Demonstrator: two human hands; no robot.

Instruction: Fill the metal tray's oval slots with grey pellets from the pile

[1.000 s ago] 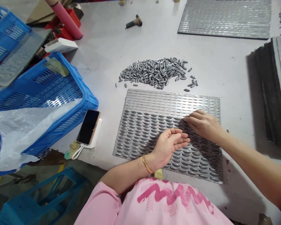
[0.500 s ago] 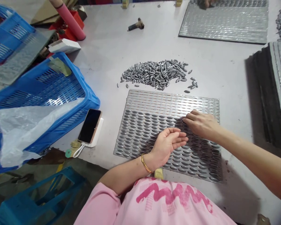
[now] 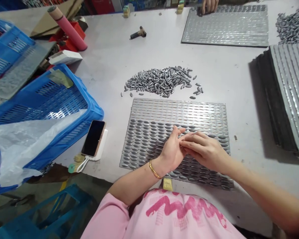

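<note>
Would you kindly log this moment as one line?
left hand: meeting right hand over grooved board; board: partly filled; loose pieces: heaped beyond board; phone: beside blue crate

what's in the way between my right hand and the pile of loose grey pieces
Only the left hand, whose digits rise right beside the right hand on the pile side. Past them, nothing visible blocks the way: just the flat ridged panel and a strip of table.

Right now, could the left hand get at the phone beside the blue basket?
Probably yes: nothing covers the phone, and nothing tall stands between it and the left hand.
</note>
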